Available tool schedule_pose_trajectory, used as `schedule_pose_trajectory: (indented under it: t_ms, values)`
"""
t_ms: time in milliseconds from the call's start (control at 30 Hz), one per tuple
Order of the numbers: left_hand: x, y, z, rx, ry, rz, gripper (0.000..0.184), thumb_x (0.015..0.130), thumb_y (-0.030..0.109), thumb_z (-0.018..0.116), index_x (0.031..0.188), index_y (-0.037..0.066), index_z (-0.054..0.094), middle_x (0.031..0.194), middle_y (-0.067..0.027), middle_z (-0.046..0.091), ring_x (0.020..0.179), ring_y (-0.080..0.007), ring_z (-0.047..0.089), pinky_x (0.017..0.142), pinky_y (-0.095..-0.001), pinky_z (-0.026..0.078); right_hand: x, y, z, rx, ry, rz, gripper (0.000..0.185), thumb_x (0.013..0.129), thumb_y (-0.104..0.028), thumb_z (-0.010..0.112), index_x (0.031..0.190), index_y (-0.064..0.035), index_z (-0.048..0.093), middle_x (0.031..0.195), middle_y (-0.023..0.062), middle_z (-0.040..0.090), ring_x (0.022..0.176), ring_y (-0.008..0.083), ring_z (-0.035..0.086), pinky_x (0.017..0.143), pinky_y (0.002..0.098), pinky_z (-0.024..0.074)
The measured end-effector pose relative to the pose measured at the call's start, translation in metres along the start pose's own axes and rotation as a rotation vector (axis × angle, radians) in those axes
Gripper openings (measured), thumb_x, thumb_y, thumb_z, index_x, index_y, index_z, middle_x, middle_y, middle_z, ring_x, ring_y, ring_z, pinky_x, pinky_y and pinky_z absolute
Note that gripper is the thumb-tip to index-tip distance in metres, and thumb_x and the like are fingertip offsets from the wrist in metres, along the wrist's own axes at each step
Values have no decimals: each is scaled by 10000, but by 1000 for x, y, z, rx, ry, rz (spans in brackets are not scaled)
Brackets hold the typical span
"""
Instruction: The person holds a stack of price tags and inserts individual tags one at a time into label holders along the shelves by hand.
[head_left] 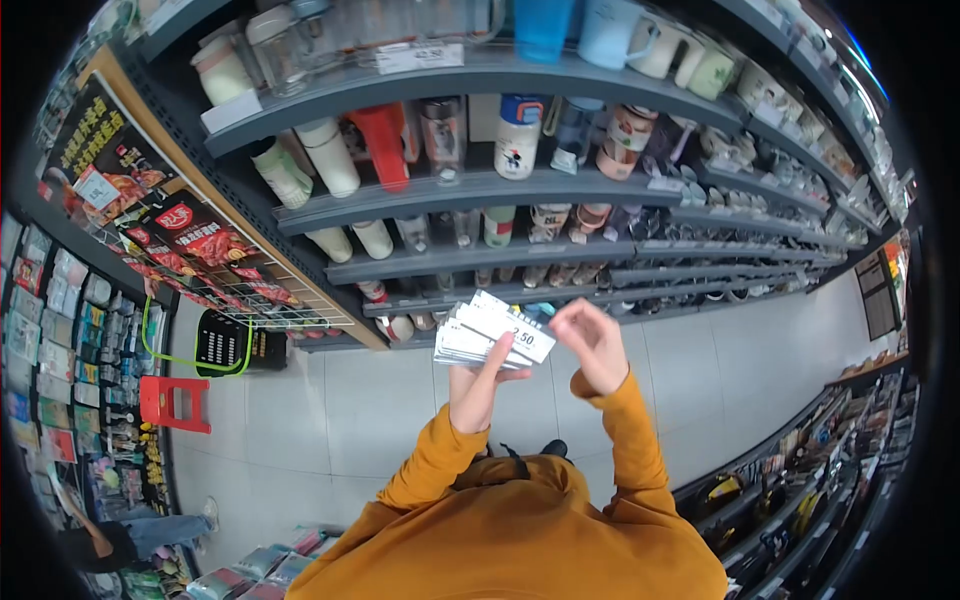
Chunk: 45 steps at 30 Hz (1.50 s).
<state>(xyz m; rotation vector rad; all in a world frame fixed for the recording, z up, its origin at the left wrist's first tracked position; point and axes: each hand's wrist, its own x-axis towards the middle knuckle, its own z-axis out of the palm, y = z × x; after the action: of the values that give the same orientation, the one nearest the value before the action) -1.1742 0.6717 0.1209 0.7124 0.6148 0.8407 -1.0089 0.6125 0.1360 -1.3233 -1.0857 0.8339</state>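
My left hand is closed around a fanned stack of white price tags, its thumb lying across the front of them. The top tag shows the printed figure 2.50. Just right of the stack, my right hand is raised with curled fingers and a gap between thumb and fingertips. Nothing shows in it, and it appears apart from the tags. Both hands are in front of the lower shelves of cups and bottles.
Curved dark shelves hold tumblers, including a red cup and a blue mug. On the floor at left are a red stool and a black basket with a green handle. Another person is at lower left.
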Motion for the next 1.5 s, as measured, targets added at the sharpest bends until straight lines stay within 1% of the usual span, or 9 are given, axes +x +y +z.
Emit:
schedule_pose_trajectory:
  t_ms: [133,333,533,700,900,1033,1067,1267,1500]
  values:
    - [-16,-26,38,29,-81,22,289,910,136,580,1163,11,518,1040,-91,620,866,-172,648,631,-282,573,-47,-10,-24,44,104,-29,114,837,-41,663,888,12,576,832,37,600,801,93,594,769,249,474]
    - [-63,-84,105,40,-103,7,292,913,121,569,1177,11,508,1069,-94,609,885,-165,638,624,-280,572,-106,-17,-103,50,112,-40,67,854,10,623,855,28,558,825,38,595,831,101,597,780,252,478]
    - [-121,-161,170,-14,-61,-66,303,917,136,568,1195,37,502,1088,-71,603,919,-147,622,641,-287,563,-182,-18,-190,-21,112,-75,81,855,-13,632,823,32,571,805,42,602,791,105,601,746,245,482]
    - [-159,-202,195,-84,-157,-205,356,938,149,519,1271,47,448,1199,-80,554,1050,-163,576,761,-330,546,-219,-21,-237,-61,126,-70,110,858,-53,642,823,34,583,781,52,617,754,106,602,716,247,483]
    - [-185,-218,194,-140,-174,-256,372,955,178,465,1301,51,414,1289,-138,506,1154,-207,524,876,-364,512,-216,-15,-252,20,29,-30,134,866,-99,651,870,29,613,725,36,619,628,66,574,581,203,460]
    - [-193,-226,187,-145,-104,-211,361,953,170,466,1290,49,420,1279,-138,512,1143,-208,532,866,-363,525,-189,-21,-255,71,-74,1,162,883,-109,632,963,31,622,707,28,608,578,57,553,526,194,440]
    - [-193,-229,183,-150,-94,-205,355,953,166,468,1284,47,423,1276,-138,513,1140,-209,534,861,-362,530,-177,-22,-258,54,-91,36,146,894,-94,614,979,25,611,760,41,611,597,77,562,533,209,448]
    - [-183,-229,174,-187,-56,-174,324,947,151,479,1248,39,442,1259,-136,522,1113,-213,551,840,-356,545,-54,-39,-252,31,-125,-248,205,896,-97,606,1043,43,576,813,83,644,621,95,593,551,226,497]
    - [-141,-202,160,-182,-88,-91,324,944,136,480,1250,37,442,1267,-153,521,1101,-222,567,816,-343,556,112,-116,-211,-178,-52,-547,176,885,-98,601,1015,21,601,824,94,666,560,113,620,466,232,472]
